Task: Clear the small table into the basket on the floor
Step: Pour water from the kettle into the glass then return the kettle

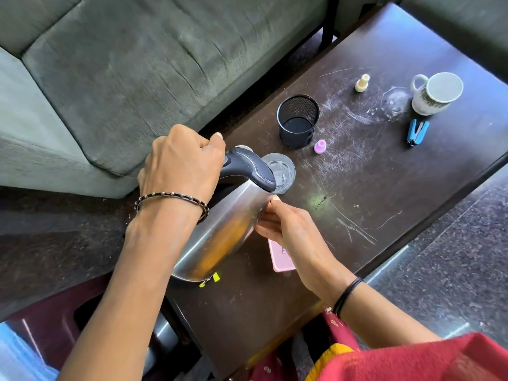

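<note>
The left hand (180,163) was curled tight around the black handle of a steel kettle (222,232), which hung tilted over the near corner of the small table (384,171), while the right hand (288,229) pressed its bunched fingers against the kettle's side. Just beyond the left fingertips stood a clear glass (281,173), and farther past it a mesh cup (298,121). A pink card (277,257) lay under the right palm; a dark red basket (52,323) sat below the left forearm.
</note>
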